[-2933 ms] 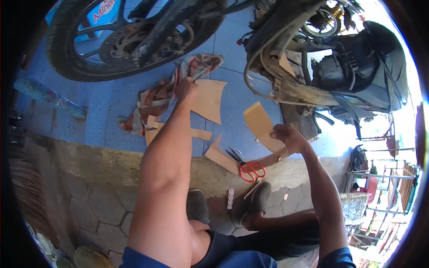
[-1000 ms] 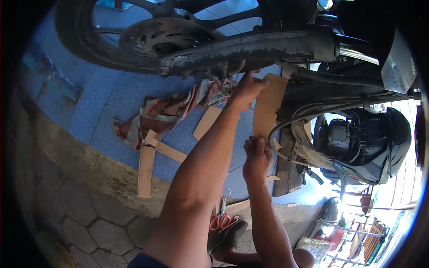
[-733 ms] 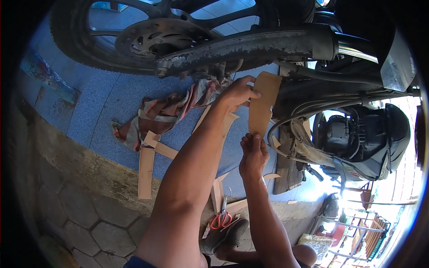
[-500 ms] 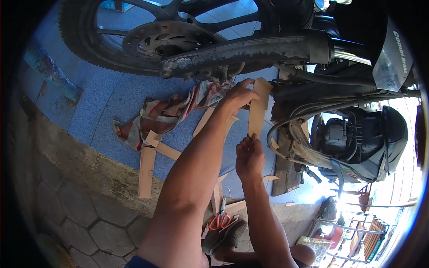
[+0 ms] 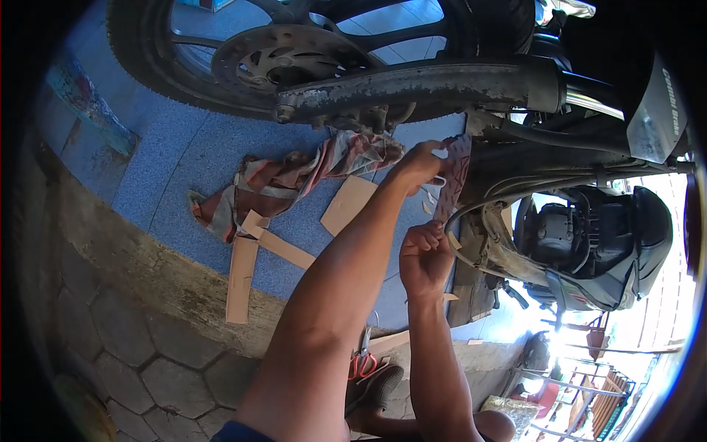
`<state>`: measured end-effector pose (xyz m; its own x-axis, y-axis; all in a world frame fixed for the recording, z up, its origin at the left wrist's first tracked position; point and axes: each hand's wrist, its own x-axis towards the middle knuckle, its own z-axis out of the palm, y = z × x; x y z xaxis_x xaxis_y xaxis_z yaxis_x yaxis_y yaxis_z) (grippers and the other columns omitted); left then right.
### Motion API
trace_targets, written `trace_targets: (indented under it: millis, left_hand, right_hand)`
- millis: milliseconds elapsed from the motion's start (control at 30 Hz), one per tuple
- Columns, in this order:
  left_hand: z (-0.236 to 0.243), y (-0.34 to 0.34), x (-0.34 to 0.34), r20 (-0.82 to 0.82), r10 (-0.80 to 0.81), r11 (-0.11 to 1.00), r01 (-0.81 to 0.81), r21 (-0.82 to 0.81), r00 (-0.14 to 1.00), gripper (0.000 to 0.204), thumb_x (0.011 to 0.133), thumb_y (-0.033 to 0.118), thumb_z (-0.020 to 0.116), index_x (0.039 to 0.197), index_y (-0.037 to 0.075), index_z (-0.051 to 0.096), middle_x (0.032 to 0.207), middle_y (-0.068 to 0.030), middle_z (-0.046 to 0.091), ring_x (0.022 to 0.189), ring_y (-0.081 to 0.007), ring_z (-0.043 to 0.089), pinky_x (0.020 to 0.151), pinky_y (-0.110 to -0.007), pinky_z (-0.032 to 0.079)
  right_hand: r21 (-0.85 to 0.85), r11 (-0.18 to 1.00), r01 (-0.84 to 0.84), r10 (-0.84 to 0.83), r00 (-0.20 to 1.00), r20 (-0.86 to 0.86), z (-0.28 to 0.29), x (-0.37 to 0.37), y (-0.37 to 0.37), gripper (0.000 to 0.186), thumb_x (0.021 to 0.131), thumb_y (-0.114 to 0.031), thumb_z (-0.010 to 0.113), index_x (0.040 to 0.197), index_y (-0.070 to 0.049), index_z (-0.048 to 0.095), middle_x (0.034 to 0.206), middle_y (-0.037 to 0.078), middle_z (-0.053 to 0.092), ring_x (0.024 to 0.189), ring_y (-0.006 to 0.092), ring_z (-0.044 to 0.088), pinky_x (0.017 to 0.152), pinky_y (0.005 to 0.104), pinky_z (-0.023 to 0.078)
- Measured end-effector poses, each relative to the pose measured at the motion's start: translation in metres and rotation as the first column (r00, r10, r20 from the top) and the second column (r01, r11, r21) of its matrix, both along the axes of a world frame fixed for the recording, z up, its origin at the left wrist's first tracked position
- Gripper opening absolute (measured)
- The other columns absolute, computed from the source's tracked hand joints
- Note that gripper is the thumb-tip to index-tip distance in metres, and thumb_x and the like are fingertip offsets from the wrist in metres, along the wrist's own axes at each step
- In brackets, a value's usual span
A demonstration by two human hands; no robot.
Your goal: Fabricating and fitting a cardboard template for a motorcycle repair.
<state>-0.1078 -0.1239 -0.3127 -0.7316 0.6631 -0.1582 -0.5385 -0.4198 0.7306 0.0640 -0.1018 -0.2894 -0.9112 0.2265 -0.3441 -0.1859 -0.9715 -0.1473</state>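
Reddish patterned strip pinched in both sets of fingers, left hand up top, right hand at the bottom, near the motorbike fork.

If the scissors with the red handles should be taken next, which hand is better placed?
Probably the right hand. It is nearer to the red-handled scissors; the left hand is stretched farther forward. Both hold the cardboard piece, so the right fingers would first have to release it.
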Motion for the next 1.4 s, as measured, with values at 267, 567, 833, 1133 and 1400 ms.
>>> trace_targets:
  millis: [267, 567, 833, 1133, 1400]
  left_hand:
    - [-0.015, 0.029, 0.008, 0.167, -0.001, 0.995, -0.016, 0.101, 0.986, 0.029, 0.091, 0.009, 0.066, 0.117, -0.002, 0.063, 0.101, -0.0106, 0.069, 0.091, -0.0188, 0.066, 0.081, -0.038, 0.054]
    - [-0.014, 0.036, 0.006, 0.298, 0.023, 0.991, -0.06, 0.116, 0.954, 0.025, 0.086, 0.002, 0.069, 0.109, -0.002, 0.062, 0.093, -0.0116, 0.069, 0.077, -0.0182, 0.068, 0.066, -0.031, 0.061]
    - [-0.009, 0.038, 0.009, 0.309, 0.053, 0.996, -0.073, 0.056, 0.95, 0.025, 0.087, 0.003, 0.068, 0.111, -0.001, 0.061, 0.091, -0.0105, 0.069, 0.075, -0.0174, 0.067, 0.065, -0.032, 0.057]
    - [0.003, 0.022, 0.003, 0.135, 0.019, 1.0, -0.016, -0.023, 0.991, 0.026, 0.085, 0.016, 0.074, 0.106, 0.006, 0.064, 0.093, -0.005, 0.068, 0.078, -0.0166, 0.064, 0.064, -0.034, 0.049]
    - [0.032, -0.01, -0.013, -0.094, -0.198, 0.935, 0.16, -0.316, 0.976, 0.036, 0.083, 0.027, 0.074, 0.105, -0.001, 0.064, 0.09, -0.0106, 0.066, 0.077, -0.0216, 0.065, 0.065, -0.036, 0.052]
  right_hand:
    - [-0.056, 0.996, 0.072, -0.07, 0.997, 0.03, -0.005, -0.001, -0.004, 0.01, 0.096, -0.005, 0.047, 0.094, -0.001, 0.056, 0.074, 0.002, 0.052, 0.064, 0.0115, 0.048, 0.06, 0.0253, 0.041]
    - [0.05, 0.993, 0.107, -0.105, 0.993, -0.048, -0.029, 0.007, 0.017, 0.013, 0.098, -0.01, 0.046, 0.095, -0.004, 0.057, 0.079, 0.002, 0.054, 0.07, 0.0128, 0.049, 0.066, 0.0277, 0.043]
    - [0.195, 0.981, -0.013, 0.041, 0.989, -0.139, -0.03, 0.013, 0.0, 0.018, 0.099, -0.026, 0.053, 0.105, -0.011, 0.061, 0.096, 0.0, 0.059, 0.088, 0.0151, 0.052, 0.08, 0.0314, 0.043]
    - [0.189, 0.982, -0.009, 0.035, 0.99, -0.134, -0.03, 0.011, 0.0, 0.016, 0.097, -0.024, 0.056, 0.106, -0.013, 0.062, 0.1, -0.002, 0.061, 0.09, 0.015, 0.052, 0.083, 0.0335, 0.043]
    - [0.344, 0.921, -0.181, 0.088, 0.959, 0.268, -0.028, -0.004, -0.015, 0.021, 0.099, -0.03, 0.056, 0.092, -0.011, 0.061, 0.083, 0.0, 0.059, 0.077, 0.0129, 0.052, 0.076, 0.0291, 0.044]
